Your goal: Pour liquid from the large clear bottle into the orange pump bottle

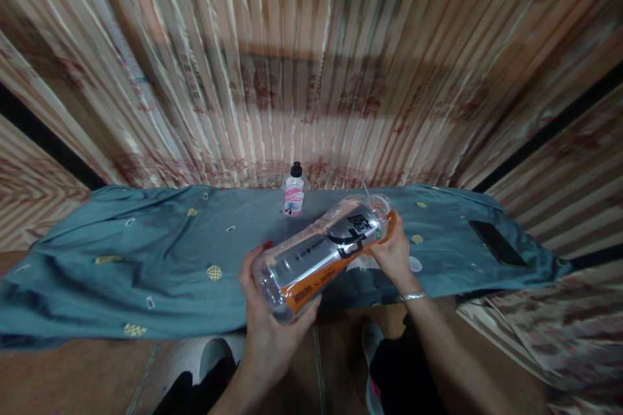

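Both my hands hold a large clear plastic bottle (321, 253) with black lettering and an orange label strip. It is tilted above the cloth-covered table, its base at lower left and its neck at upper right. My left hand (270, 311) is wrapped around the base end. My right hand (395, 253) grips the bottle near the neck, partly hidden behind it. A thin pale stick or straw (366, 187) shows at the neck end. Behind the large bottle, a small clear bottle (294, 196) with a black cap and pink label stands upright.
A teal cloth (160, 259) with yellow pineapple prints covers the narrow table. A dark flat phone-like slab (497, 243) lies at the right. Below my right hand is a pale, shiny patch (363, 264). A patterned curtain (311, 78) hangs behind, with dark poles at both sides.
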Demonstrator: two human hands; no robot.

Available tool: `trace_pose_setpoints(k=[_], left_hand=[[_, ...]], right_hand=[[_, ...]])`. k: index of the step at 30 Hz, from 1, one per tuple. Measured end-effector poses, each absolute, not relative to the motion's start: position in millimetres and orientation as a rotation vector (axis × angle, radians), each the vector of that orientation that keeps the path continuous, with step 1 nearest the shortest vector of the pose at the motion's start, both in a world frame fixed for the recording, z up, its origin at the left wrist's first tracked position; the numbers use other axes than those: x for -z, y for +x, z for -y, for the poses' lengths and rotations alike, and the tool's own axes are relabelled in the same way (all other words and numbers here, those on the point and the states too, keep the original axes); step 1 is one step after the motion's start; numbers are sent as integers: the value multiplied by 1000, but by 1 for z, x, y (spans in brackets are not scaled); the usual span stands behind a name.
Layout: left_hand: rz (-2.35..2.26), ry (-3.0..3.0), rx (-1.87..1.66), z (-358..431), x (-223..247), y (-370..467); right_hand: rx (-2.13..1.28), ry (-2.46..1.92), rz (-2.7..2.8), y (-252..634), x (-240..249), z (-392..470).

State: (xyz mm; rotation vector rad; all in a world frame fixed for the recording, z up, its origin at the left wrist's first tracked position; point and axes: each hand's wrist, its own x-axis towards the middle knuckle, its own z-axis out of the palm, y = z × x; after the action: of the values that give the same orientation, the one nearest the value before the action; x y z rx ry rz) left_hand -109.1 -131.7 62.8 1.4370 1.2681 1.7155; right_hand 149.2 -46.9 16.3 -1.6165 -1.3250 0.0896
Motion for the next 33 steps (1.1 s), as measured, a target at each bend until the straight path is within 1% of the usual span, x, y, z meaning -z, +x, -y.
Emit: trace_pose_setpoints(k=[4, 11, 20, 33], left_hand=[[-1274, 1457, -1748, 131, -64, -108], [-1277, 1378, -1706, 134, -71, -107], [-1257, 1393, -1719, 133, -66, -108], [-1294, 1445, -1754, 130, -63, -108]], right_hand=[[-102, -1606, 1329, 149, -17, 47], [-66, -1588, 1334, 150, -13, 46], [-104, -1617, 1317, 147, -18, 47], [-64, -1603, 1332, 148, -16, 46]])
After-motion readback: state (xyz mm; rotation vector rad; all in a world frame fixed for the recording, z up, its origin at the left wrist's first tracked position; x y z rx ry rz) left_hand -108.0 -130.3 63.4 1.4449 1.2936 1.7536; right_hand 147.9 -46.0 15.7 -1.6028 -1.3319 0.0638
